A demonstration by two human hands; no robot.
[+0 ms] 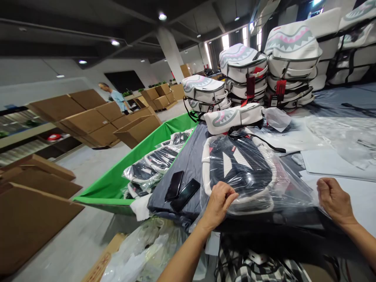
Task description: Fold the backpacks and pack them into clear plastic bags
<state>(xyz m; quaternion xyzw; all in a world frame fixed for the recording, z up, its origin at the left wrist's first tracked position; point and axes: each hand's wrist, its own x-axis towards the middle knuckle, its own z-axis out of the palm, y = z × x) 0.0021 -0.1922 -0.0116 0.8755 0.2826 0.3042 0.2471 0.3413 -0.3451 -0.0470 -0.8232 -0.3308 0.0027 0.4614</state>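
Observation:
A white and black backpack (245,172) lies flat in a clear plastic bag (293,192) on the cloth-covered table in front of me. My left hand (220,197) is closed in a pinch on the bag's film at the near left edge, over the backpack's lower side. At the bag's loose right end, my right hand (335,199) is also closed, fingers curled on the film's corner. The film stretches between both hands. A white waist bag (233,117) with a shark-mouth print lies just behind the bagged backpack, its black strap trailing over it.
Stacked white backpacks (290,51) stand at the back right. Two phones (185,194) lie left of my left hand. A green bin (102,188) holds several bagged backpacks. Cardboard boxes (91,121) fill the floor at left; a person (117,98) stands behind them.

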